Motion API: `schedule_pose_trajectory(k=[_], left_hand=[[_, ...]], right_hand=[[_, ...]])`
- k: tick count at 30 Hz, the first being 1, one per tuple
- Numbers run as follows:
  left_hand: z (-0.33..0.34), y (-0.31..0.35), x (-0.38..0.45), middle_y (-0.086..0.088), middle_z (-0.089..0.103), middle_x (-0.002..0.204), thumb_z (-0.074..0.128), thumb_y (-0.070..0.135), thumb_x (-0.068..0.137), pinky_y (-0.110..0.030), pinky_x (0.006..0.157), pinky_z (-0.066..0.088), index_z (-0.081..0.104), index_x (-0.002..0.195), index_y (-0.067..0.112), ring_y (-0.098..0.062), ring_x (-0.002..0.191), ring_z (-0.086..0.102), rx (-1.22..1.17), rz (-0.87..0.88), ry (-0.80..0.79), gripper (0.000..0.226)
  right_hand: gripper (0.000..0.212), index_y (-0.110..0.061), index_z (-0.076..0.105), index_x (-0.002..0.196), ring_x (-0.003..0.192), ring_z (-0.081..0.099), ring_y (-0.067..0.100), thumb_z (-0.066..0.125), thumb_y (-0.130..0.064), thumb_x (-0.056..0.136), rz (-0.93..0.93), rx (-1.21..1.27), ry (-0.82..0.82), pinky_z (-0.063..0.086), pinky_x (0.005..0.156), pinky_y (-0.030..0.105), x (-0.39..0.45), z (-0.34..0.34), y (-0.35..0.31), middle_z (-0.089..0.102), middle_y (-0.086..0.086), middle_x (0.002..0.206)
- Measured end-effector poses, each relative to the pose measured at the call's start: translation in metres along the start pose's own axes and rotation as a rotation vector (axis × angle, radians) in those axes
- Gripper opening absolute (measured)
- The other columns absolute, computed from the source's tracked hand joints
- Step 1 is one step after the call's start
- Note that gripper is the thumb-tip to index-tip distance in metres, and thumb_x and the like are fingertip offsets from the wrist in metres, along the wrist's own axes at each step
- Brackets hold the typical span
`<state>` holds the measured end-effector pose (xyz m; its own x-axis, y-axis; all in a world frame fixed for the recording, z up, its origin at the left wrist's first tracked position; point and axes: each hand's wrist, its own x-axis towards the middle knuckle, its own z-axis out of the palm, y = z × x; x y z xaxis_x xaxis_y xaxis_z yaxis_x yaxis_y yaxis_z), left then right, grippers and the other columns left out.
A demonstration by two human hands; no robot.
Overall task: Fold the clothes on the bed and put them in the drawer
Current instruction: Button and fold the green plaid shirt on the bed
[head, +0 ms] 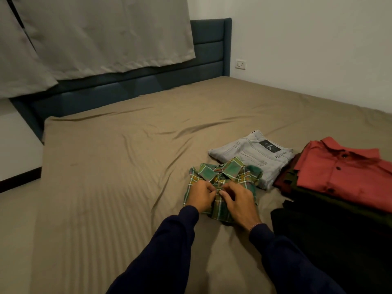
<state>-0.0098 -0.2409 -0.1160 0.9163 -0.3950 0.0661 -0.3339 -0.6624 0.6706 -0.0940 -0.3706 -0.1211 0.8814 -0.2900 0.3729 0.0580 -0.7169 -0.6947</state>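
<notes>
Green plaid shirt (222, 187) lies folded on the bed (127, 166), collar toward the headboard (131, 85), just beside folded grey jeans (252, 153). Left hand (200, 195) and right hand (238, 203) both rest on the shirt front, fingers curled and pinching the fabric at the button line below the collar. A folded red shirt (343, 172) tops a stack of dark garments (331, 225) to the right, touching the jeans.

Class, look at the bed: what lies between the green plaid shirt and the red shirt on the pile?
In the head view, the folded grey jeans lie between the green plaid shirt and the red shirt, their near corner filling the gap.
</notes>
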Motion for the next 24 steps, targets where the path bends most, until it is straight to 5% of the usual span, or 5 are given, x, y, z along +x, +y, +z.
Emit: schedule_pose_trajectory(k=[3,8,12,15,24], left_hand=[[0.001,-0.009,-0.001,-0.003,0.061,0.061,0.062,0.009,0.094,-0.026,0.058,0.045,0.075,0.074,0.0,-0.012,0.054,0.053,-0.206,-0.082,-0.097,0.025],[-0.002,-0.012,-0.002,-0.005,0.065,0.058,0.056,0.005,0.096,-0.023,0.053,0.046,0.068,0.067,0.007,-0.009,0.052,0.057,-0.441,-0.241,-0.199,0.031],[0.001,-0.012,-0.002,-0.016,0.074,0.077,0.069,0.008,0.088,-0.035,0.064,0.057,0.071,0.081,0.007,-0.019,0.061,0.064,-0.418,-0.334,-0.115,0.007],[0.006,-0.008,-0.006,-0.004,0.073,0.075,0.076,0.015,0.079,-0.036,0.07,0.062,0.067,0.072,0.019,-0.018,0.068,0.07,-0.249,-0.322,0.005,0.012],[-0.029,-0.01,-0.011,0.006,0.066,0.095,0.071,0.029,0.082,-0.035,0.08,0.052,0.063,0.101,0.022,-0.014,0.09,0.056,0.084,0.02,0.185,0.022]], right_hand=[[0.027,-0.025,0.07,0.122,0.092,0.053,0.013,0.061,-0.032,0.098,0.003,-0.077,-0.106,0.047,0.081,0.03,0.0,0.008,0.008,0.059,-0.003,0.102],[0.049,-0.033,0.039,0.152,0.103,0.047,0.023,0.042,-0.043,0.105,-0.003,-0.459,-0.343,0.045,0.084,0.034,-0.001,0.019,0.008,0.043,0.005,0.116],[0.064,-0.024,0.046,0.147,0.095,0.048,0.023,0.057,-0.057,0.093,-0.058,-0.622,-0.211,0.046,0.069,0.033,-0.008,0.019,0.003,0.05,0.008,0.109],[0.06,-0.022,0.062,0.132,0.089,0.05,0.024,0.057,-0.063,0.088,-0.102,-0.739,-0.158,0.042,0.065,0.035,-0.02,0.023,0.012,0.056,0.008,0.103],[0.057,-0.024,0.06,0.131,0.102,0.048,0.021,0.037,-0.056,0.09,-0.12,-0.546,-0.018,0.044,0.085,0.04,0.018,0.018,-0.012,0.056,0.005,0.114]])
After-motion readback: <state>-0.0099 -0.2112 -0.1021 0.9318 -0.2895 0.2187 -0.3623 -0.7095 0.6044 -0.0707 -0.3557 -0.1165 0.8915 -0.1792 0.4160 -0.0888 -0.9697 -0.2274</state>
